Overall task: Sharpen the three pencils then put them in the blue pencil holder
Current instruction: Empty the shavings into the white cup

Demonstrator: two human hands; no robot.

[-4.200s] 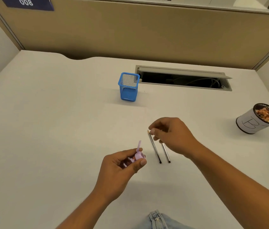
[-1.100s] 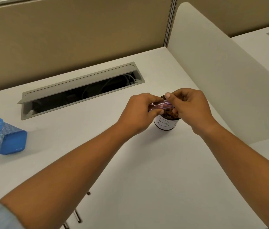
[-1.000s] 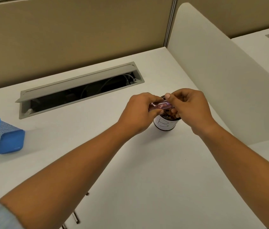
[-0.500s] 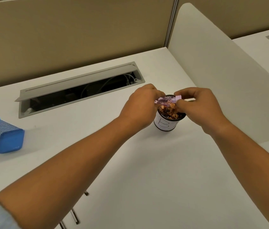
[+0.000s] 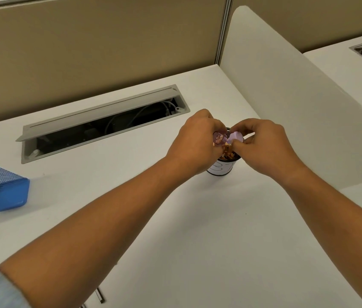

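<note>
Both hands hold a pink pencil sharpener over the white cup (image 5: 220, 170) of shavings. My left hand (image 5: 194, 141) grips the clear pink body (image 5: 218, 138). My right hand (image 5: 264, 145) pinches the sharpener's lilac cover (image 5: 235, 137), pulled apart from the body. Shavings (image 5: 227, 153) fill the cup below. The blue mesh pencil holder (image 5: 0, 190) stands at the far left, empty as far as I can see. The ends of two pencils (image 5: 99, 297) peek out under my left forearm at the bottom edge.
An open grey cable tray (image 5: 100, 125) is sunk into the desk behind my hands. A white divider panel (image 5: 286, 92) rises just right of the cup. A beige partition wall (image 5: 86, 41) closes the back.
Since four seconds ago my hands carried the sharpener from the pencils to the cup. In the last half second the cover has come apart from the body, tilted over the cup.
</note>
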